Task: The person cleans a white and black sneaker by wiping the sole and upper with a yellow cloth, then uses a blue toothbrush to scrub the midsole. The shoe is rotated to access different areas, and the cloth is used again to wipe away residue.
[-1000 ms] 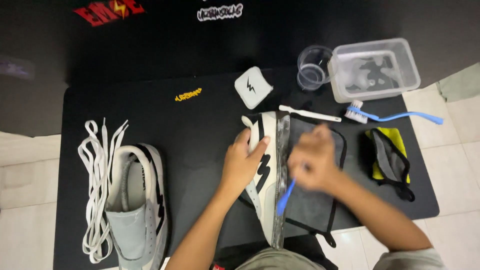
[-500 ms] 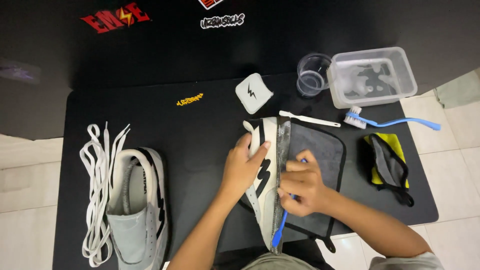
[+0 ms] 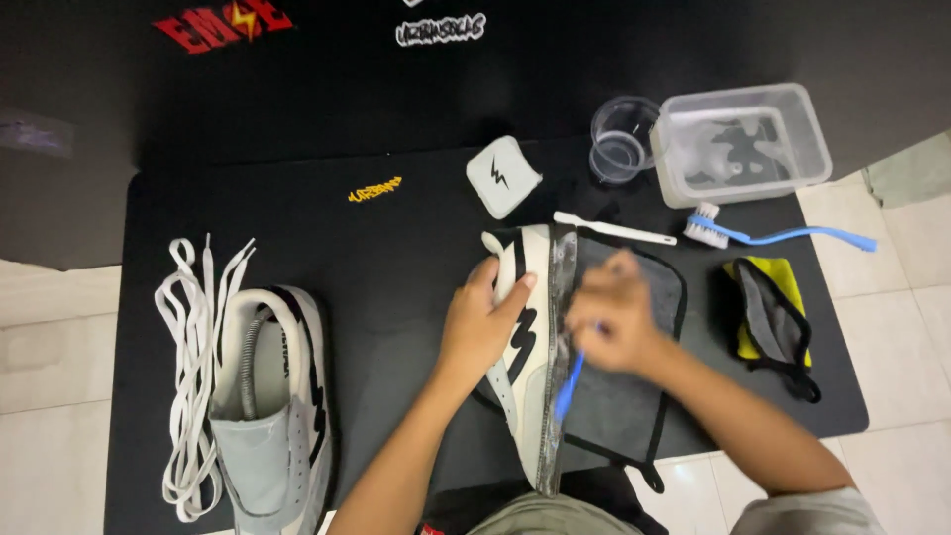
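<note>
A white sneaker with black markings point(image 3: 528, 337) stands on its side over a grey cloth point(image 3: 634, 396) on the black mat point(image 3: 376, 258). My left hand point(image 3: 480, 322) grips the sneaker's upper and holds it steady. My right hand point(image 3: 612, 319), blurred by motion, is closed on a small blue-handled brush point(image 3: 568, 387) held against the sneaker's sole edge. The brush head is hidden behind my fingers.
A second sneaker point(image 3: 267, 406) and loose white laces point(image 3: 193, 367) lie at the left. A white square case point(image 3: 502, 175), white toothbrush point(image 3: 614, 228), blue brush point(image 3: 783, 234), clear cup point(image 3: 619, 139), plastic tub of water point(image 3: 743, 144) and yellow-grey cloth point(image 3: 773, 322) sit toward the back and right.
My right hand moved up along the sole edge with the blue brush, after having moved down it half a second earlier. My left hand and the sneaker stayed in place.
</note>
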